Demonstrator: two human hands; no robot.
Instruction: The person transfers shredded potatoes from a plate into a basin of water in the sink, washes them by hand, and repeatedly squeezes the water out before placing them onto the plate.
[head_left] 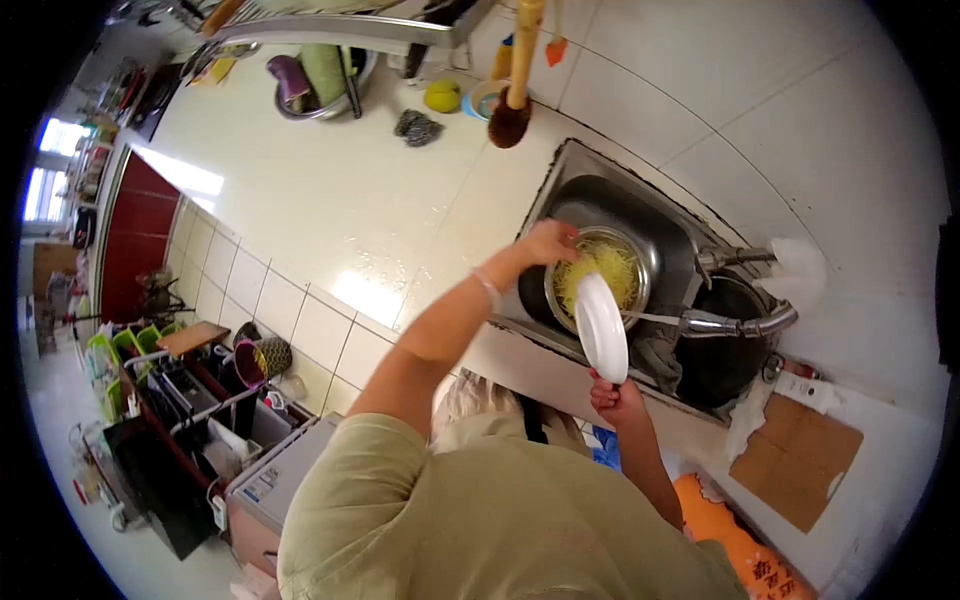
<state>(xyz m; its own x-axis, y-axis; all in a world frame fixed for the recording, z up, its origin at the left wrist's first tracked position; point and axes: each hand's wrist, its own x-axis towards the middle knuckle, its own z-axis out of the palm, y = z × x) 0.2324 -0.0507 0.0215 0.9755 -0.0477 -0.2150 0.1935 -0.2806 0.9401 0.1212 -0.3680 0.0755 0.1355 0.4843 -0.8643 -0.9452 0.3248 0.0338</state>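
Observation:
In the head view, a round metal bowl (641, 262) of thin pale-yellow shreds (612, 262) stands in the steel sink (590, 200). My left hand (550, 243) is over the bowl's upper-left rim, its fingers bent and apart; whether they touch the rim I cannot tell. My right hand (617, 398) grips a white plate (603, 328) by its lower edge. The plate is tilted on edge over the near side of the bowl and hides part of it. Water from the metal tap (715, 322) streams toward the plate.
A dark round pan (725, 340) sits at the right under the tap, with a grey cloth (657, 362) beside it. On the counter lie a steel scourer (417, 128), a yellow-green fruit (442, 96) and a basin (327, 108) of vegetables. A wooden-handled brush (510, 120) hangs above.

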